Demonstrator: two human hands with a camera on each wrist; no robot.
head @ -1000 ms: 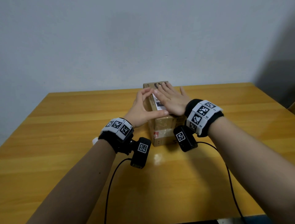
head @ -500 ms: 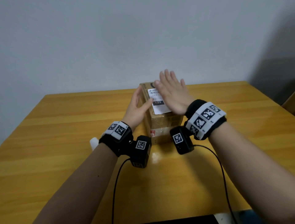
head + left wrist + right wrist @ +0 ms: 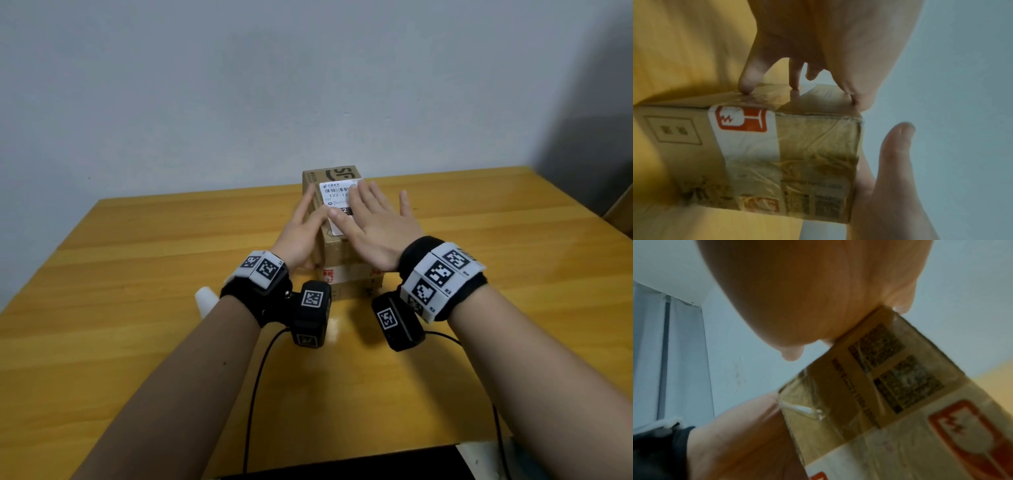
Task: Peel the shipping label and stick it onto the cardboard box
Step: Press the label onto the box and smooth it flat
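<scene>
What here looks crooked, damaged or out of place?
The shipping label sits slightly askew on top of the cardboard box, its near edge running at an angle to the box's sides. The clear tape on the box's near end looks wrinkled. Nothing else stands out.

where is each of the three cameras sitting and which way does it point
Head: worn on the head, looking forward and down over the table at the cardboard box with its shipping label; both forearms, left hand and right hand show.
Left wrist: under the left wrist, looking along the palm at the box's near end; left fingers touch its side, and the right hand shows too.
Right wrist: under the right wrist, looking up along the palm at the same end.
Shared: both wrist views show the red fragile sticker.
</scene>
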